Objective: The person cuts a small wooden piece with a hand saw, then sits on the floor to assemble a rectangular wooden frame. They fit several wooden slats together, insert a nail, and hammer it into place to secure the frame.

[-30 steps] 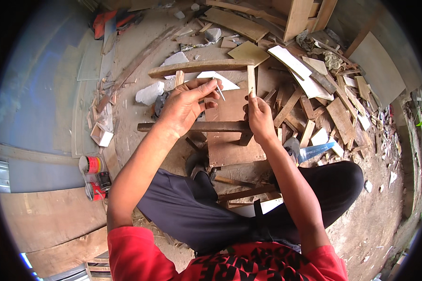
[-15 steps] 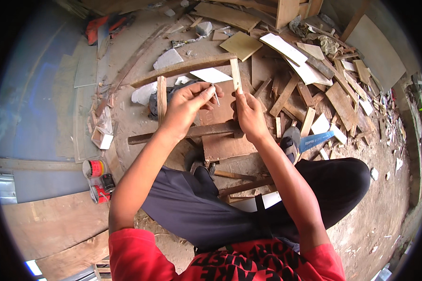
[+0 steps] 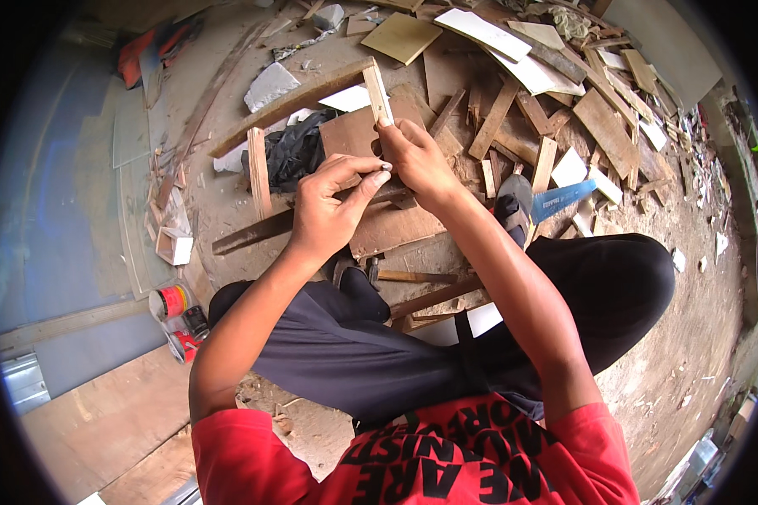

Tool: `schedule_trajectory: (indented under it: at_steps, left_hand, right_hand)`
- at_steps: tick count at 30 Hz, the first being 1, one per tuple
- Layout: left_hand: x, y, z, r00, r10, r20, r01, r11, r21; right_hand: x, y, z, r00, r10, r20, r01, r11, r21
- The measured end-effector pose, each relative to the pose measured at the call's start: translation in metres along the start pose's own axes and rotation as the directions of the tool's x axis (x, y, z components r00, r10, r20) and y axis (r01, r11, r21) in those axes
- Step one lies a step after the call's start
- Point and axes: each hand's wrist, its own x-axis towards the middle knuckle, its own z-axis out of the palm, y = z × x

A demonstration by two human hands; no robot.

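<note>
Between my legs stands a rough wooden frame, its long bar (image 3: 299,99) at the far side and a darker bar (image 3: 257,233) nearer me. My right hand (image 3: 423,167) is closed around the frame's right crosspiece (image 3: 377,88). Thumb and fingers of my left hand (image 3: 328,206) pinch a nail (image 3: 387,167) right beside my right hand. Most of the nail is hidden, and whether it touches the wood I cannot tell. The left crosspiece (image 3: 258,172) is free of both hands. A reddish-brown board (image 3: 400,231) lies beneath the frame.
A hammer (image 3: 417,276) lies by my feet. The blue saw (image 3: 562,199) rests beside my right shoe. Wood offcuts (image 3: 611,139) pile up at the far right. Left are paint cans (image 3: 170,301), a small white box (image 3: 174,246) and a black plastic bag (image 3: 290,153).
My left hand has lowered and come right, bringing the nail close to my right hand. The view has shifted, and the frame now sits further left and tilts more.
</note>
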Motion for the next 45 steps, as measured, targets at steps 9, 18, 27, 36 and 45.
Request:
schedule_trajectory:
  at_steps: [9,18,27,36,45]
  left_hand:
    - [-0.015,0.015,0.015,0.997,0.003,-0.079,0.007,0.992,0.124]
    - [-0.023,0.003,0.019,0.959,0.277,-0.069,-0.219,0.869,0.444]
    - [-0.023,-0.008,0.027,0.893,0.45,-0.019,-0.358,0.736,0.575]
    - [-0.026,-0.013,0.03,0.89,0.455,-0.017,-0.358,0.723,0.591]
    - [-0.025,-0.012,0.029,0.891,0.452,-0.041,-0.351,0.744,0.568]
  right_hand:
    - [-0.007,-0.005,-0.004,0.995,-0.095,-0.02,0.096,0.995,0.04]
    - [-0.006,-0.001,0.001,0.993,-0.119,-0.026,0.119,0.993,-0.025]
    - [-0.005,-0.001,-0.001,0.986,-0.163,-0.042,0.165,0.986,0.034]
    - [-0.006,0.001,0.0,0.986,-0.162,-0.038,0.164,0.984,0.063]
    - [-0.005,0.002,0.0,0.984,-0.175,-0.032,0.177,0.983,0.048]
